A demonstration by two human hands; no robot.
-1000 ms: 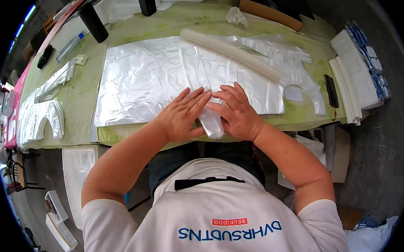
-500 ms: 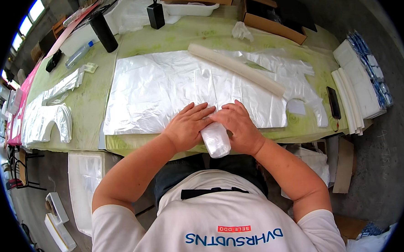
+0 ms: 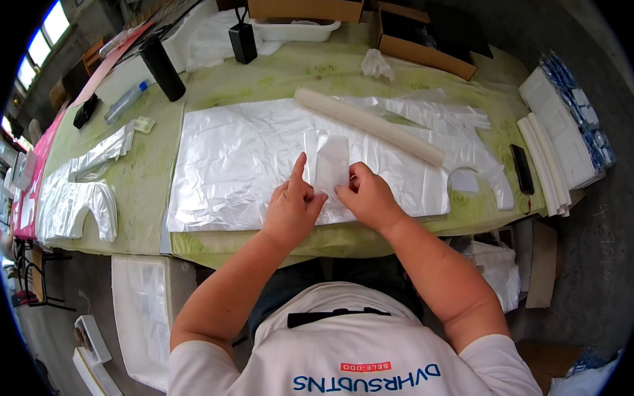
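A narrow, folded, whitish translucent plastic packet (image 3: 331, 161) lies over a larger spread of thin white plastic film (image 3: 236, 159), which has curved cut-outs and straps at its right end. My right hand (image 3: 368, 197) pinches the packet's lower right edge between thumb and bent fingers. My left hand (image 3: 292, 208) is at its lower left, index finger stretched forward and thumb spread apart from it. That thumb touches the packet's corner; the other fingers are curled. A long cream-coloured tube (image 3: 371, 127) rests slantwise across the film, beyond my right hand.
More cut film (image 3: 80, 199) lies on the left of the green-patterned table cover (image 3: 262, 251). A black phone (image 3: 522, 168) and white rolls (image 3: 545, 164) are at the right edge. Cardboard boxes (image 3: 307, 3), a black cylinder (image 3: 162, 68) and a bottle (image 3: 125, 102) stand farther back.
The rounded plastic bundle under my hands at the near table edge no longer shows; a flat packet lies farther forward between them. My hands have turned and drawn apart, with the left index finger extended.
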